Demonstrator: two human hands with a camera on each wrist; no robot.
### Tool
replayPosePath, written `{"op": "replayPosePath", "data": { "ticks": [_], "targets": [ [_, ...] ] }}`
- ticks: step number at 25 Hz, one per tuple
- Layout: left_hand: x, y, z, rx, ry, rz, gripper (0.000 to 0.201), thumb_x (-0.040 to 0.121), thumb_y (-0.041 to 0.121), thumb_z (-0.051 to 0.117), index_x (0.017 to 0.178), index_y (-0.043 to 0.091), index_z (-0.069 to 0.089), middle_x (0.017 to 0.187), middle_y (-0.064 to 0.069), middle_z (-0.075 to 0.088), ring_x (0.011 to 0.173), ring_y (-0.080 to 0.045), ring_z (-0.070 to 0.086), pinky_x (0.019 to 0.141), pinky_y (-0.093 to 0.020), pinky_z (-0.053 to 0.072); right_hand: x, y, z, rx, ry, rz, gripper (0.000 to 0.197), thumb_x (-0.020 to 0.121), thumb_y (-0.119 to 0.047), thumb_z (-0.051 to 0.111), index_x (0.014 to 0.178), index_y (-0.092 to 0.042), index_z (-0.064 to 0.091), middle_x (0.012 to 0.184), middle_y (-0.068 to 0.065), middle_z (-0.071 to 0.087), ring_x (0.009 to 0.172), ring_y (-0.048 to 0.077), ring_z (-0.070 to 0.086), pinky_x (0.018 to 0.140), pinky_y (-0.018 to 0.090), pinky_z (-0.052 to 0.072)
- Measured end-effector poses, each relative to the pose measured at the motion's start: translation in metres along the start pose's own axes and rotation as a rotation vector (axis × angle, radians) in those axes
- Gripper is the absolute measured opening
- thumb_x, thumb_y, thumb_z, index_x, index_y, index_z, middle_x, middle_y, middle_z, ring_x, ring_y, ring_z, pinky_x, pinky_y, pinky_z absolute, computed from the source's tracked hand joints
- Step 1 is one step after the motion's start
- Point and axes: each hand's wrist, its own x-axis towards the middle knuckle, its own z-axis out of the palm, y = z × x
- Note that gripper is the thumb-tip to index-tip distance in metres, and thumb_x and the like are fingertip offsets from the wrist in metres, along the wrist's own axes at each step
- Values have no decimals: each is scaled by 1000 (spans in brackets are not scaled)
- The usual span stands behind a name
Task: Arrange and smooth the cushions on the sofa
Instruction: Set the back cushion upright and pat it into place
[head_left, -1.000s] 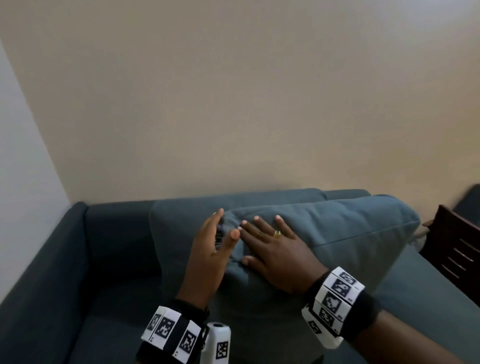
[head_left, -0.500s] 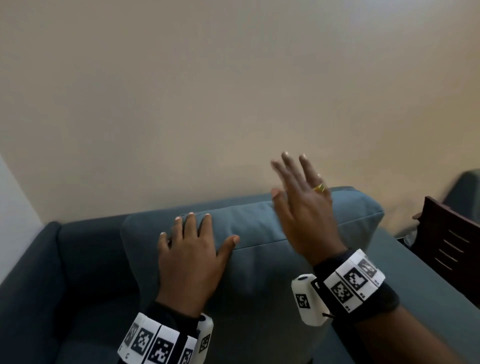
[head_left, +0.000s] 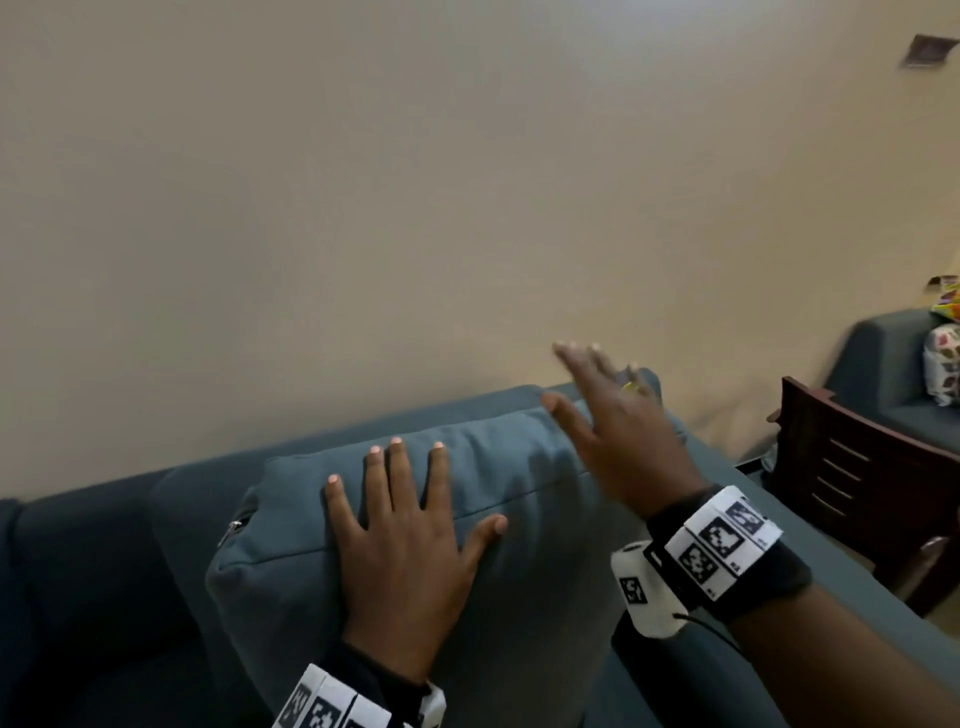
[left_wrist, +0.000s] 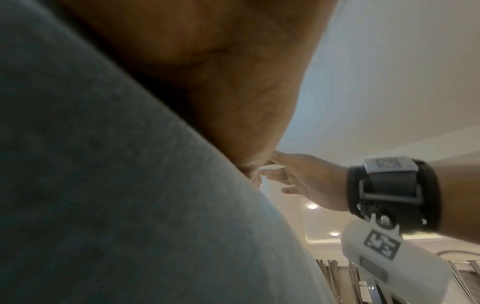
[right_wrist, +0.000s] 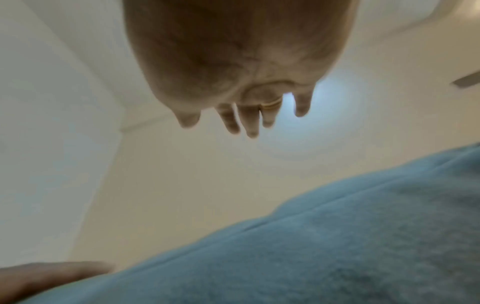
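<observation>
Propped upright against the sofa (head_left: 93, 525) back: cushion (head_left: 524, 525). Spread flat on its front, left hand (head_left: 400, 561), likely steadying. Raised just above its right top, blurred, fingers straight, holding nothing: right hand (head_left: 618, 431), probably mid-pat.

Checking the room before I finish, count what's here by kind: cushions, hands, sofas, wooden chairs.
Blue cushions on the near sofa: 1
Patterned cushions on the far sofa: 1
Hands: 2, left hand and right hand
Sofas: 2, near sofa and far sofa
Wooden chairs: 1
Total: 7
</observation>
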Motion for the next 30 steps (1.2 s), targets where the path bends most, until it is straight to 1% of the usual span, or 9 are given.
{"op": "replayPosePath", "data": {
  "ticks": [5, 7, 9, 12, 16, 20, 23, 27, 30],
  "targets": [
    [-2, 17, 4, -13, 41, 24, 90, 88, 80, 19, 144, 21, 55, 151, -16, 49, 140, -41, 42, 109, -74, 17, -15, 39, 7, -173, -289, 13, 91, 85, -83, -1, 156, -34, 28, 164, -5, 32, 154, 18, 18, 125, 51, 6],
    [0, 19, 6, -5, 67, 24, 88, 88, 79, 24, 146, 19, 53, 152, -15, 48, 142, -40, 40, 111, -74, 16, 0, 56, -21, 109, 97, 141, 75, 94, -73, 21, 150, -28, 44, 152, 1, 50, 146, 21, 37, 121, 50, 25],
    [2, 15, 5, -4, 72, -7, 87, 87, 78, 28, 147, 19, 51, 152, -15, 48, 143, -40, 39, 111, -72, 15, 3, 69, -27, 52, 189, 170, 73, 97, -68, 22, 150, -23, 45, 155, 3, 48, 148, 23, 34, 119, 48, 31],
    [-1, 10, 9, 18, 55, 0, 87, 87, 78, 26, 148, 20, 50, 153, -13, 46, 144, -38, 37, 111, -72, 19, -21, 84, 3, -136, -293, 106, 101, 81, -89, 0, 159, -29, 24, 168, -2, 23, 154, 16, 18, 122, 44, 25],
    [-1, 7, 9, 15, 86, -28, 84, 89, 74, 29, 150, 19, 46, 156, -14, 43, 145, -38, 36, 113, -68, 18, 8, 80, -31, 89, 232, 198, 64, 99, -64, 30, 152, -30, 40, 162, 2, 37, 152, 23, 26, 117, 44, 28],
    [-13, -11, 3, -31, 119, 19, 78, 89, 73, 30, 149, 27, 47, 156, -7, 45, 145, -30, 40, 113, -63, 28, -7, 57, -9, -96, -236, -33, 80, 85, -79, 12, 155, -46, 29, 162, -7, 34, 148, 14, 34, 120, 41, 21],
    [-15, -65, -7, -101, 231, -180, 61, 96, 63, 34, 146, 32, 49, 154, -7, 47, 143, -30, 41, 111, -61, 28, 23, 53, -42, 190, 230, 116, 69, 94, -68, 28, 144, -29, 54, 127, 4, 66, 118, 15, 55, 98, 33, 40],
    [-15, -129, -11, -266, 46, -418, 59, 94, 69, 23, 139, 41, 48, 152, 2, 45, 130, -34, 51, 98, -57, 42, 19, 27, -3, -233, -380, -184, 105, 73, -93, -7, 159, -39, 18, 166, -1, 27, 152, 18, 26, 124, 44, 21],
    [-20, -141, -7, -299, 74, -389, 54, 96, 66, 29, 141, 41, 44, 153, 9, 44, 128, -30, 54, 96, -54, 44, 39, -1, -17, 63, -30, -28, 74, 93, -76, 27, 155, -37, 34, 152, 4, 50, 138, 26, 49, 114, 44, 36]
  ]
}}
